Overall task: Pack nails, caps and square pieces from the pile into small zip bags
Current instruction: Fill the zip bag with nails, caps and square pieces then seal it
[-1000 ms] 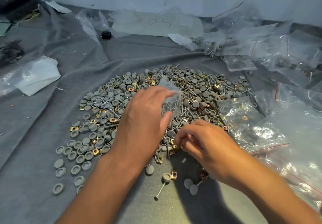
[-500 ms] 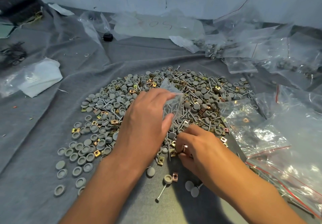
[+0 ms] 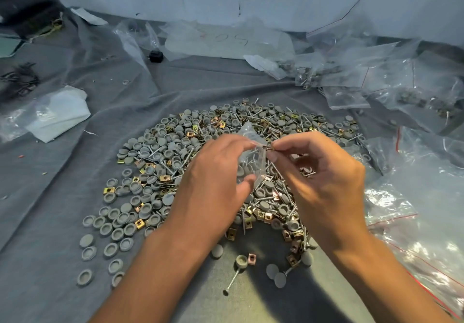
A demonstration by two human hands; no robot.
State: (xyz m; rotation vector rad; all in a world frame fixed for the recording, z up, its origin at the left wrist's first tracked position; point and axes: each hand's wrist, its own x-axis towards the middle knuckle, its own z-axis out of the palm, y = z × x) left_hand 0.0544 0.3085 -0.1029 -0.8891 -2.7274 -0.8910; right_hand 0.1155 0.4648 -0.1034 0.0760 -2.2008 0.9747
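Observation:
A wide pile (image 3: 160,162) of grey round caps, nails and brass square pieces lies on grey cloth. My left hand (image 3: 216,182) holds a small clear zip bag (image 3: 251,162) above the pile's middle; nails and a grey cap show inside it. My right hand (image 3: 319,182) pinches a small brass square piece (image 3: 270,148) between thumb and forefinger, right at the bag's mouth. Loose pieces lie near the front: a nail (image 3: 232,281), a cap (image 3: 241,261) and a square piece (image 3: 251,258).
Filled and empty zip bags (image 3: 414,209) with red seal lines crowd the right side and back right. A folded white sheet in plastic (image 3: 54,114) lies at left. A small black block (image 3: 156,56) sits at the back. A pale wall closes the far side.
My right hand rose from the front of the pile with a square piece and moved up to the bag's mouth. My left hand lifted the bag slightly.

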